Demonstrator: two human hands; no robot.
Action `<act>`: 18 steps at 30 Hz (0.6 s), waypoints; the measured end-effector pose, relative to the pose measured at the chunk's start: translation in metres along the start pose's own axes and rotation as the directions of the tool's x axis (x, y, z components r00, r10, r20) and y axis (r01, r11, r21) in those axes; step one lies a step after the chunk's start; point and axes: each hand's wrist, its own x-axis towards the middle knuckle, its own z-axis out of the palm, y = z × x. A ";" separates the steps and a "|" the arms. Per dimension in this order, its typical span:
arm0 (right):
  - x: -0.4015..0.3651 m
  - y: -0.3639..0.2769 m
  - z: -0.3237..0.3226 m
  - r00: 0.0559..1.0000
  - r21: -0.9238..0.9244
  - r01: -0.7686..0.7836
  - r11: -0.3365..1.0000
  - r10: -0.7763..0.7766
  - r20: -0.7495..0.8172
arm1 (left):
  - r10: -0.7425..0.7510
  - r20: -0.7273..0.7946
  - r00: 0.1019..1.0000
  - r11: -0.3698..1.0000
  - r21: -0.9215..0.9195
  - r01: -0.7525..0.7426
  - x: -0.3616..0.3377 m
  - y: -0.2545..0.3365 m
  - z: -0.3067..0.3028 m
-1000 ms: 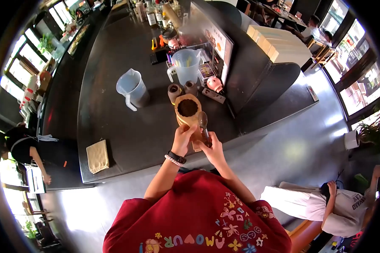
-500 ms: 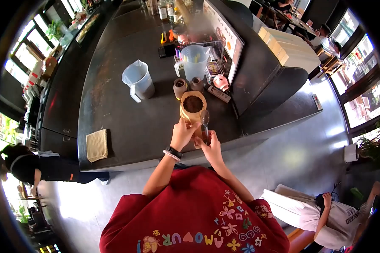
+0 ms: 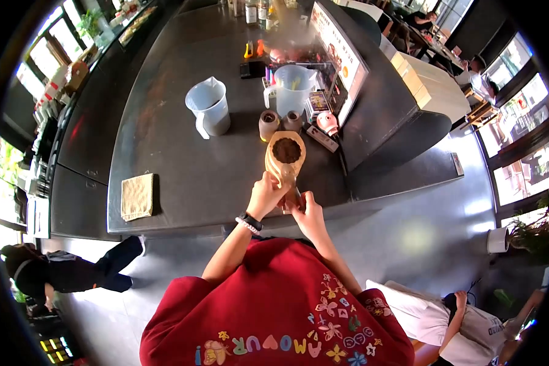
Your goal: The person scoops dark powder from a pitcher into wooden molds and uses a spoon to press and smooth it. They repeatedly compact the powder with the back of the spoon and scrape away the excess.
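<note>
A tan, paper-like bag (image 3: 274,163) stands near the table's front edge, its top gaping on dark brown grainy stuff (image 3: 287,150). My left hand (image 3: 267,195) is closed on the near side of this bag. A clear spoon (image 3: 288,175) is pinched by the handle in my right hand (image 3: 309,215), its bowl low against the bag's near side, outside the opening. Part of the handle is hidden behind my fingers. Just beyond the bag sit two small grey-brown pots (image 3: 268,126), side by side.
A translucent measuring jug (image 3: 208,110) stands to the left, and another jug (image 3: 291,91) behind the pots. A pink pig figure (image 3: 327,123) and small boxes lie beside an upright sign board (image 3: 341,58) on the right. A folded beige cloth (image 3: 138,196) lies front left. People are on both sides.
The spoon has dropped from beside the bag's rim to lower, nearer my left hand. My view has shifted slightly, moving the table things right. The person at left has changed stance.
</note>
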 end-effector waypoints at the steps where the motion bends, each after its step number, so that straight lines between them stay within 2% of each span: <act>1: 0.000 -0.002 -0.001 1.000 -0.003 0.005 1.000 -0.005 0.013 | 0.037 -0.017 0.999 0.999 0.028 -0.036 -0.001 -0.002 0.001; 4: 0.001 0.011 0.000 0.986 -0.152 0.134 0.979 -0.148 -0.083 | 0.119 -0.061 0.991 0.989 0.093 -0.113 -0.006 -0.009 0.003; 6: 0.004 -0.026 -0.014 0.994 0.025 0.004 1.000 -0.001 -0.108 | 0.131 -0.103 0.986 0.987 0.110 -0.119 -0.009 -0.010 -0.002; 7: 0.011 -0.033 -0.017 0.982 0.005 0.121 0.993 -0.119 -0.145 | 0.096 -0.075 0.993 0.995 -0.018 -0.098 -0.012 -0.007 -0.010; 9: 0.039 -0.045 -0.016 0.983 0.141 0.181 0.973 -0.178 -0.034 | 0.134 -0.106 0.985 0.977 -0.153 -0.149 -0.015 0.002 -0.027; 10: 0.064 -0.060 -0.011 0.966 0.190 0.255 0.948 -0.258 -0.009 | 0.152 -0.127 0.980 0.959 -0.219 -0.177 -0.017 0.008 -0.036; 11: 0.088 -0.074 -0.006 0.942 0.244 0.321 0.915 -0.335 0.015 | 0.139 -0.124 0.982 0.955 -0.245 -0.166 -0.021 0.019 -0.050; 13: 0.152 -0.103 0.018 0.910 0.221 0.377 0.899 -0.404 0.089 | 0.117 -0.173 0.978 0.961 -0.230 -0.156 -0.028 0.024 -0.070; 16: 0.241 -0.148 0.057 0.923 0.048 0.271 0.961 -0.274 0.269 | 0.069 -0.268 0.961 0.962 -0.236 -0.135 -0.039 0.010 -0.091; 18: 0.283 -0.179 0.081 0.900 0.009 0.038 0.999 -0.039 0.434 | 0.018 -0.324 0.946 0.958 -0.264 -0.109 -0.047 -0.008 -0.097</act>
